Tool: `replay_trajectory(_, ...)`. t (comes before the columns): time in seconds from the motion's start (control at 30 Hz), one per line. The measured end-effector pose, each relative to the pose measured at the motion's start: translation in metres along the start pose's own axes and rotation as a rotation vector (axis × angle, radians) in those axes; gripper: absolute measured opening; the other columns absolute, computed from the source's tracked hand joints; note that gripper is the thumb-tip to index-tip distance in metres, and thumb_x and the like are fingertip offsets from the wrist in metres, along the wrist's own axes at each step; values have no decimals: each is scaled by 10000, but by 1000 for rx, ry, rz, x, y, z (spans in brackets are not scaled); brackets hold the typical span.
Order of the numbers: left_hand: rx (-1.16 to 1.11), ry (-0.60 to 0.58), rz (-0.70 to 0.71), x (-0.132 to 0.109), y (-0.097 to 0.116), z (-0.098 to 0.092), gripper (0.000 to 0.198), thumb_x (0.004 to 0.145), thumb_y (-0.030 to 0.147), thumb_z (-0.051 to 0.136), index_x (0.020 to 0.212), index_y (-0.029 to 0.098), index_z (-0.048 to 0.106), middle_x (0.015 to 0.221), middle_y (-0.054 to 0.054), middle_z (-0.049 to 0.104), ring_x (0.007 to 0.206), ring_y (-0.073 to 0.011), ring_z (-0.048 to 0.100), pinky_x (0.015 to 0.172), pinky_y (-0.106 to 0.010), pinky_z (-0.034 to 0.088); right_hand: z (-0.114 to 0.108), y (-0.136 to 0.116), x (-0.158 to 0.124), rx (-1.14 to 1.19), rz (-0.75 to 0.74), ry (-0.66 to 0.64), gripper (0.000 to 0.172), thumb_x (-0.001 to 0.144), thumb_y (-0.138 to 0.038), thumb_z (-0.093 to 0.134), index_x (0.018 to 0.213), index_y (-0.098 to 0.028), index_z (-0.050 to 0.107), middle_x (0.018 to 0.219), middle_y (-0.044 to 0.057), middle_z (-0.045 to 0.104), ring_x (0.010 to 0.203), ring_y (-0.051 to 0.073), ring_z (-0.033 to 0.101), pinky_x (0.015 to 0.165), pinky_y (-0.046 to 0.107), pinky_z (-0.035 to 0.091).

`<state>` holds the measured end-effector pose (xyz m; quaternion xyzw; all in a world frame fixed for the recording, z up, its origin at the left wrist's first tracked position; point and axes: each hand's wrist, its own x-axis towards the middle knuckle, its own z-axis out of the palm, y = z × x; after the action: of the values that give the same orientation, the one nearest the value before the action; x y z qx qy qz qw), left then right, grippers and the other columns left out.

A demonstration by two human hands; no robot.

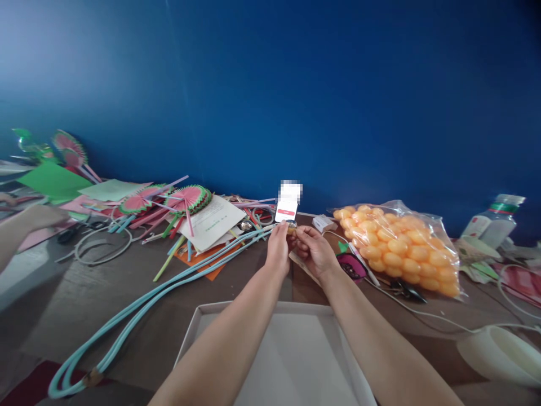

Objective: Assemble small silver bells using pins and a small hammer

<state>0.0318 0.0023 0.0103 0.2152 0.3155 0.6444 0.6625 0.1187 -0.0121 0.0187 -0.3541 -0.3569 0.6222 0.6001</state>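
Both hands meet above the far edge of a white tray (296,309). My left hand (278,248) is closed around a small shiny thing (291,227), silvery on top and yellowish below, too small to name. My right hand (316,248) pinches at the same thing from the right with thumb and fingers. Just beyond the fingers stands a phone (286,210) with a lit screen, partly blurred. To the left, a looped bundle of pale blue tubing (156,292) runs up close to my left hand.
Watermelon-patterned paper fans (188,201), a printed sheet (211,223) and straws lie left. Right are a clear bag of orange balls (397,245), a white charger (324,223), a bottle (499,217) and a white roll (501,352). Another person's arm (29,223) reaches in at left.
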Motion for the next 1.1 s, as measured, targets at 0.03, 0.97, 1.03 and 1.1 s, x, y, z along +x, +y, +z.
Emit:
replay_trajectory(0.03,0,1,4,0,0,0,243,810,391,628,858,161,563,675,26,527,545,-72,492,543,-199,394,0,0,0,-3,-3,3,323,589,-315,853,733,-171,602,556,-64,500,437,18,304,368,129,212)
replay_trajectory(0.97,-18,-38,18,0,-2,-2,333,746,452,687,871,163,577,692,14,566,565,-82,520,564,-208,402,3,0,-2,-50,-61,24,319,593,-350,838,716,-184,594,487,-81,440,419,33,286,371,163,184)
replay_trajectory(1.03,-20,-38,15,0,-1,-1,327,750,448,684,869,163,577,693,14,566,567,-82,522,565,-206,401,3,-1,-2,-50,-62,20,310,597,-346,835,714,-185,597,488,-81,440,420,34,285,372,164,184)
replay_trajectory(1.1,-23,-37,13,-1,-1,-1,319,758,442,677,870,161,577,691,13,566,564,-83,521,565,-208,402,3,-1,-2,-49,-59,13,303,603,-347,832,709,-185,599,485,-80,439,418,33,279,373,165,182)
